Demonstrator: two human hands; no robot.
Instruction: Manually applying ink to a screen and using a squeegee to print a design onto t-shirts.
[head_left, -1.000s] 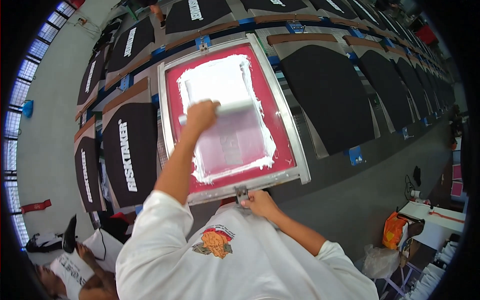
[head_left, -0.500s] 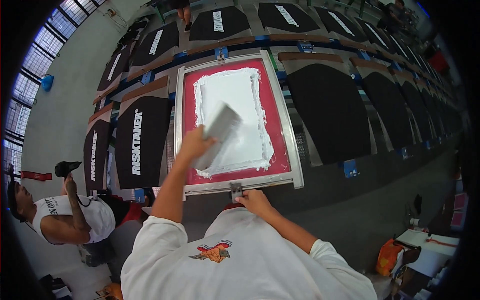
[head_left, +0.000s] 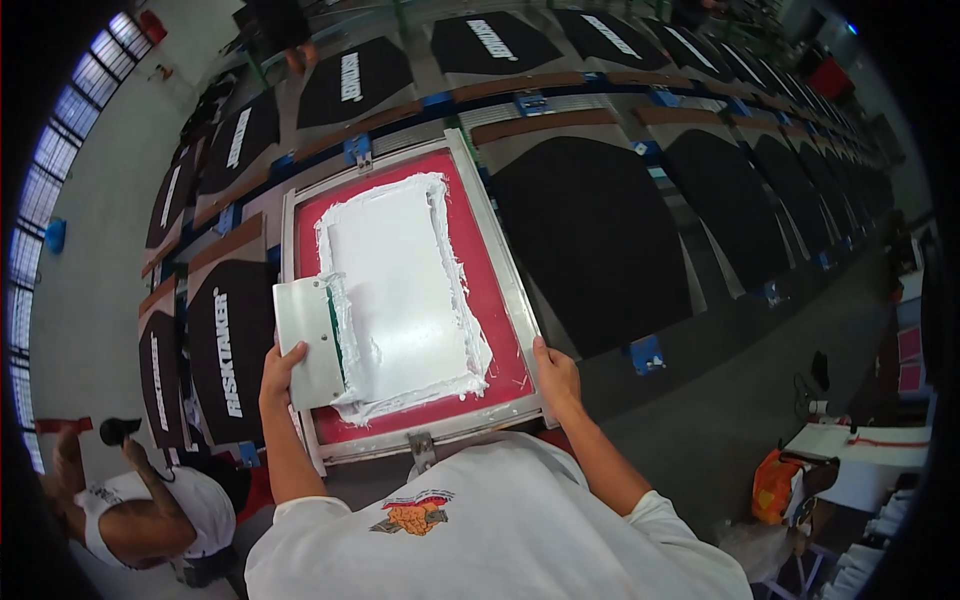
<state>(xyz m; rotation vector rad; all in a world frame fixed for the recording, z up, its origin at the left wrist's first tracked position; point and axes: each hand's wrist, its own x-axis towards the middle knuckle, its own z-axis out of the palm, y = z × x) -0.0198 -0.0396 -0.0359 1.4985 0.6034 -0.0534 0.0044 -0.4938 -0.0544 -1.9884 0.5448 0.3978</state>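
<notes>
A silk-screen frame [head_left: 490, 220] with a metal rim and red mesh [head_left: 480, 275] lies in front of me. Thick white ink [head_left: 395, 290] forms a rough rectangle on the mesh, ridged along its edges. My left hand [head_left: 279, 374] is closed around a wide, pale squeegee [head_left: 303, 325], thumb on its near face. The squeegee stands at the left side of the ink, its green blade edge against the white ridge. At the lower right corner of the frame, my right hand [head_left: 558, 374] grips the rim with its thumb on top.
Black fabric panels [head_left: 590, 240] lie on boards to the right; panels with white lettering [head_left: 228, 350] lie left and in the far row. A co-worker [head_left: 165, 505] at lower left holds a black blower [head_left: 119, 431]. An orange bag [head_left: 778, 487] sits by a white table [head_left: 860, 450] at lower right.
The squeegee has moved from mid-screen to the left edge of the ink. My right hand has gone from the front clamp to the frame's right side. The view has shifted.
</notes>
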